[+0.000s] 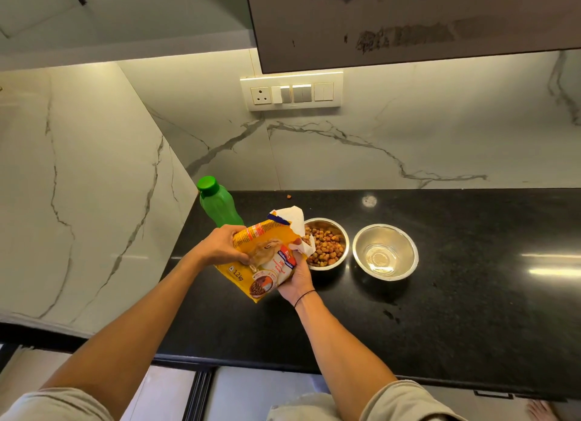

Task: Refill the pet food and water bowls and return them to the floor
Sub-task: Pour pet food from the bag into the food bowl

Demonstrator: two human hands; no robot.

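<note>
- A person tips a yellow, crinkled plastic pet food bag (262,257) over a round steel bowl of brown kibble (327,243) on the polished black stone table (471,295), the torn white mouth of the bag hanging just over the bowl's near rim.
- The left hand (220,244) clamps the bag's upper edge, fingers curled tight around the folded film; the right hand (295,279) cups the bag from below, palm up, fingers closed against its underside.
- The food bowl looks well filled, kibble heaped close to the rim.
- Just beside it on the right stands a second round steel bowl (385,252), holding at most a shallow film of water.
- A green plastic bottle with a green screw cap (218,205) stands upright behind the bag, near the marble wall corner.
- A single stray kibble piece (288,196) lies by the back wall.
- Judged from the frame, the bag is soft, light and slippery, best gripped at the folded top with support below; the steel bowls are stiff, smooth-walled and likely to slide, so the rim offers the surest hold, with the water bowl kept level.
</note>
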